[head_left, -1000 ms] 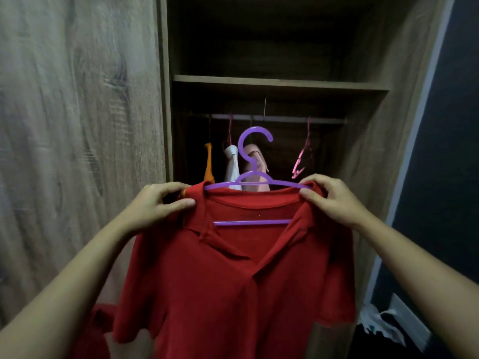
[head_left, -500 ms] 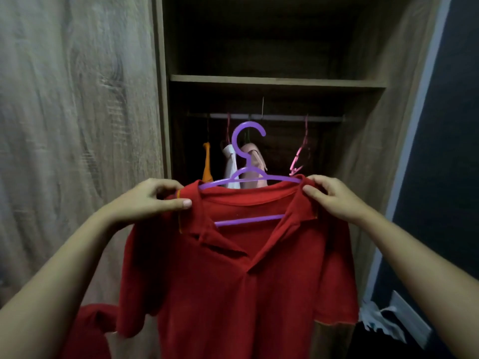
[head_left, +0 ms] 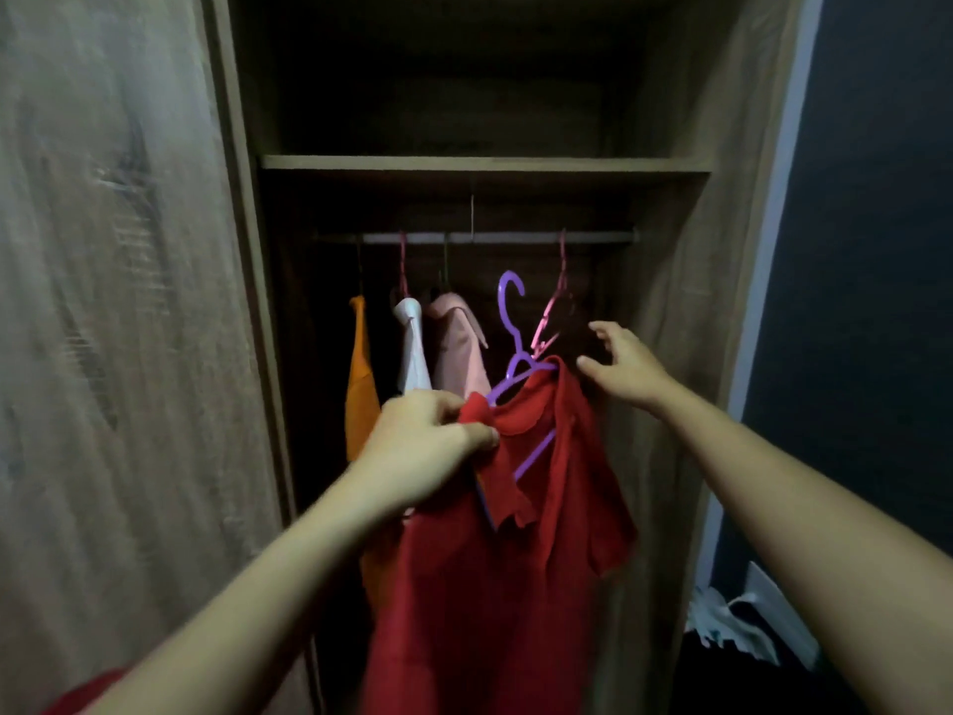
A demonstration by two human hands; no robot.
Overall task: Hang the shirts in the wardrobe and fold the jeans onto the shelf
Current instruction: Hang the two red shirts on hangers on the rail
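A red polo shirt (head_left: 495, 585) hangs on a purple hanger (head_left: 510, 322), turned edge-on inside the open wardrobe. My left hand (head_left: 417, 451) grips the shirt's near shoulder and the hanger end. The hanger's hook sits below the rail (head_left: 495, 237), not on it. My right hand (head_left: 624, 369) is off the shirt, fingers spread, just right of the far shoulder and holding nothing. An orange shirt (head_left: 361, 384), a white shirt (head_left: 412, 353) and a pink shirt (head_left: 459, 348) hang from the rail to the left.
An empty pink hanger (head_left: 554, 312) hangs from the rail right behind the purple hook. A wooden shelf (head_left: 485, 163) runs above the rail. The wardrobe door (head_left: 113, 327) stands at left. White crumpled material (head_left: 737, 621) lies on the floor at right.
The shirt has swung from facing me to edge-on and moved into the wardrobe. My right hand has let go of the right shoulder and opened. My left hand kept its grip.
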